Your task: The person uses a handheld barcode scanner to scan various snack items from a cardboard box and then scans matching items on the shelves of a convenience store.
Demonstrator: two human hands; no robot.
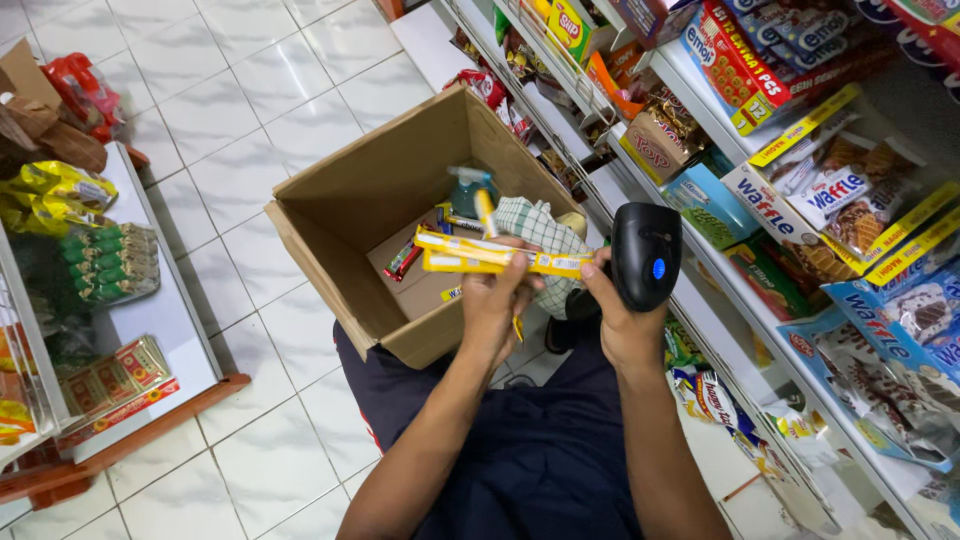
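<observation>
Cardboard box (345, 215) open on the lap, at 10 o'clock from the hands. Left hand (492, 300) closed around long yellow snack packs (500, 256), held level over the box's near right corner. At 3 o'clock, right hand (622, 322) wrapped tight on a black barcode scanner (645, 255). Snack shelves (800, 230) far right.

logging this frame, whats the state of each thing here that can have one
cardboard box: open, flaps up, partly filled
yellow snack packs: sealed, held in left hand
barcode scanner: gripped in right hand, blue light on
spray bottle: upright in box
checked cloth: crumpled in box
</observation>
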